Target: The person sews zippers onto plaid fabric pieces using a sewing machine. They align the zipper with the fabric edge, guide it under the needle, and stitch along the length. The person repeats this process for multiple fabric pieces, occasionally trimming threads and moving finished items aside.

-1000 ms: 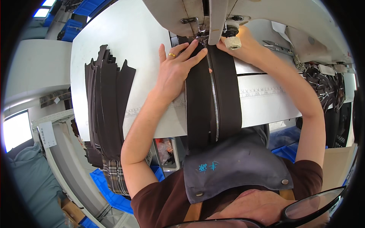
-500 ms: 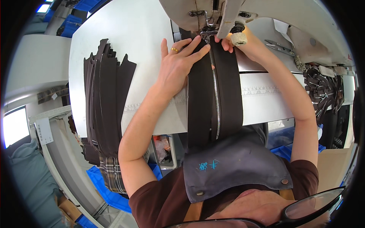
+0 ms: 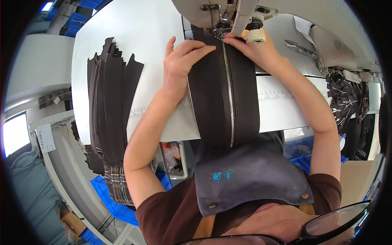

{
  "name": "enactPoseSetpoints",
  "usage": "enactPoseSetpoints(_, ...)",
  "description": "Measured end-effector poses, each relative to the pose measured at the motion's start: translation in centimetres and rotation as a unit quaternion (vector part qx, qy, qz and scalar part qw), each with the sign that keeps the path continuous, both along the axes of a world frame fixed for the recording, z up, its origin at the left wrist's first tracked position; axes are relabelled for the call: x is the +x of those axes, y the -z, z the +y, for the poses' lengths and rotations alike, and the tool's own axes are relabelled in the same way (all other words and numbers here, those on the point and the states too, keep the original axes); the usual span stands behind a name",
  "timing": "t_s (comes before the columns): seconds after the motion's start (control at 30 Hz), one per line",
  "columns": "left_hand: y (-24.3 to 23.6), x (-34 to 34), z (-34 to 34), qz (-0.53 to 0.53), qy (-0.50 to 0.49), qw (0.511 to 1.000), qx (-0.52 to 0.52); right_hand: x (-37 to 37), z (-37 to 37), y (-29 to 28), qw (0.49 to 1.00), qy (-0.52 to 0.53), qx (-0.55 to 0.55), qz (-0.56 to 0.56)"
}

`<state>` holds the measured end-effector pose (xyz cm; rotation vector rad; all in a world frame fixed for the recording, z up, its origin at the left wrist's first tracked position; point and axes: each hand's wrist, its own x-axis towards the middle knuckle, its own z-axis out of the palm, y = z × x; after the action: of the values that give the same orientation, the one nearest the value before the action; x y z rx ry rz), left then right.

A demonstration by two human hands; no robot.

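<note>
A dark brown fabric panel (image 3: 245, 94) lies on the sewing machine bed, with a metal-toothed zipper (image 3: 229, 90) running down its middle. The panel's far end passes under the presser foot (image 3: 221, 29). My left hand (image 3: 177, 61) is closed on the panel's left side, forefinger stretched over the fabric toward the zipper, thumb hidden. My right hand (image 3: 259, 51) comes in from the right beneath the machine head. Its fingertips are pinched at the zipper's far end, right by the presser foot; whether they hold a slider is too small to tell.
A stack of dark fabric pieces (image 3: 110, 94) lies left on the white table (image 3: 163, 24). Thread snips (image 3: 300, 49) lie right of the machine head (image 3: 286, 10). A bundle of zippered dark pieces (image 3: 349, 96) hangs at far right. Blue bins (image 3: 110, 200) stand below.
My left hand has slid left, its spread fingers drawing together, and the panel's left edge has shifted left with it. My right fingertips have come out from behind the foot onto the zipper.
</note>
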<state>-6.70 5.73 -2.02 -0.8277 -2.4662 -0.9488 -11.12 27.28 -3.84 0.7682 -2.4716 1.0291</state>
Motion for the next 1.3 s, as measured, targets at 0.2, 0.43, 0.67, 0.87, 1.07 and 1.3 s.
enactPoseSetpoints(0.2,0.6,0.3,-0.1,0.051,0.026,0.995,-0.082,0.0,0.1,0.0,1.000,0.010,0.020,-0.014)
enactPoseSetpoints(0.43,0.8,0.3,0.1,0.052,0.034,0.992,-0.110,-0.2,0.0,0.3,1.000,0.010,0.029,0.005)
enactPoseSetpoints(0.67,0.8,1.0,0.0,-0.003,0.019,0.992,-0.125,0.0,0.1,0.2,0.998,-0.003,0.043,0.052)
enactPoseSetpoints(0.87,0.8,0.3,-0.1,-0.029,0.021,0.991,-0.128,-0.4,0.3,0.4,0.998,0.005,0.036,0.051)
enactPoseSetpoints(1.07,1.3,0.5,-0.1,-0.016,0.019,0.992,-0.121,-0.2,0.3,0.1,0.995,0.000,0.073,0.073)
enactPoseSetpoints(1.3,0.9,0.5,0.1,-0.027,0.021,0.993,-0.110,-0.4,0.3,0.3,0.993,-0.018,0.060,0.100)
